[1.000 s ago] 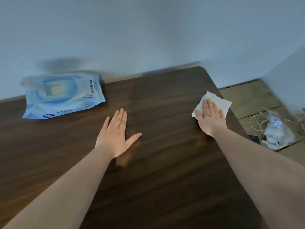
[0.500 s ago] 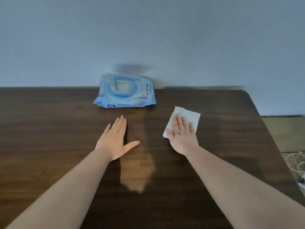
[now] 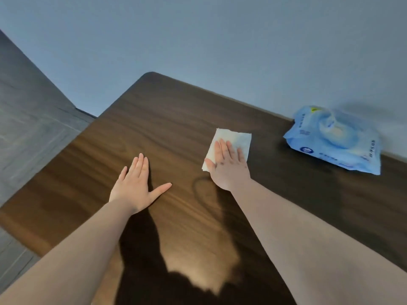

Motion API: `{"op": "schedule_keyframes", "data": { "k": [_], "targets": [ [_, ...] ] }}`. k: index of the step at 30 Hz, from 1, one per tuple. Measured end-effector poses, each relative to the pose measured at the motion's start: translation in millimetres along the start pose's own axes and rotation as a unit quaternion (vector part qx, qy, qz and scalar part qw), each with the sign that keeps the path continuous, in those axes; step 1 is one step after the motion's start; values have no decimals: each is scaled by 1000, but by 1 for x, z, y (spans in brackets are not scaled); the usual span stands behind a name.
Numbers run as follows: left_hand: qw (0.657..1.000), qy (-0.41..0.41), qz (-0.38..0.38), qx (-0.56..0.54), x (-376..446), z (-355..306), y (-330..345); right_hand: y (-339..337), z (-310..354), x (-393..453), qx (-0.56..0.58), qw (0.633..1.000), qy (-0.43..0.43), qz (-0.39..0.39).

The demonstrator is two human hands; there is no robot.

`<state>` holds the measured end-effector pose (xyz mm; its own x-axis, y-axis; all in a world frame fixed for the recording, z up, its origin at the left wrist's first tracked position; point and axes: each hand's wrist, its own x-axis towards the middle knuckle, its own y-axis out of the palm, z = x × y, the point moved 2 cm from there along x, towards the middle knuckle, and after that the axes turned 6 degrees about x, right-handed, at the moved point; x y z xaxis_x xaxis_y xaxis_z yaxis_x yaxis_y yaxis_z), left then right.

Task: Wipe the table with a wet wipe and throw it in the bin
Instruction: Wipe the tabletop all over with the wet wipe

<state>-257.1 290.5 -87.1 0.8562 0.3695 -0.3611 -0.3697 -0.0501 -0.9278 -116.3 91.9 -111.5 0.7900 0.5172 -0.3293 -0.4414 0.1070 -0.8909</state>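
Note:
A white wet wipe [image 3: 239,138] lies flat on the dark wooden table [image 3: 165,115], left of the middle of its far half. My right hand [image 3: 229,168] presses down on the wipe's near half with flat fingers, and the far half sticks out beyond the fingertips. My left hand [image 3: 136,186] rests palm down on the bare wood to the left of it, fingers spread, holding nothing. No bin is in view.
A blue pack of wet wipes [image 3: 334,139] lies at the table's far right against the grey wall. The table's rounded far left corner [image 3: 152,73] and left edge border a grey floor [image 3: 33,128]. My head's shadow falls on the near tabletop.
My right hand has slid the wipe leftward across the table, from the right edge to left of the pack. The view swung left with it. My left hand stayed flat.

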Motion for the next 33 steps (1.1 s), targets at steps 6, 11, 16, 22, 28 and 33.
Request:
{"op": "schedule_keyframes", "data": {
  "k": [6,11,16,22,28,33],
  "targets": [
    [999,-23,-29,-25,6,58,15,12,97,62,-11,998,-67,-5],
    [998,-16,-43,-40,11,61,21,20,164,109,-43,992,-116,-16],
    [997,-17,-37,-63,14,64,21,31,215,139,-54,989,-138,2],
    [998,-15,-31,-56,13,65,24,31,216,139,-56,986,-158,6],
    [1000,-10,9,-25,11,60,17,22,147,85,-8,994,-108,0],
    [997,72,-24,-10,5,-13,-7,1,17,22,9,1000,8,-10]
  ]
}}
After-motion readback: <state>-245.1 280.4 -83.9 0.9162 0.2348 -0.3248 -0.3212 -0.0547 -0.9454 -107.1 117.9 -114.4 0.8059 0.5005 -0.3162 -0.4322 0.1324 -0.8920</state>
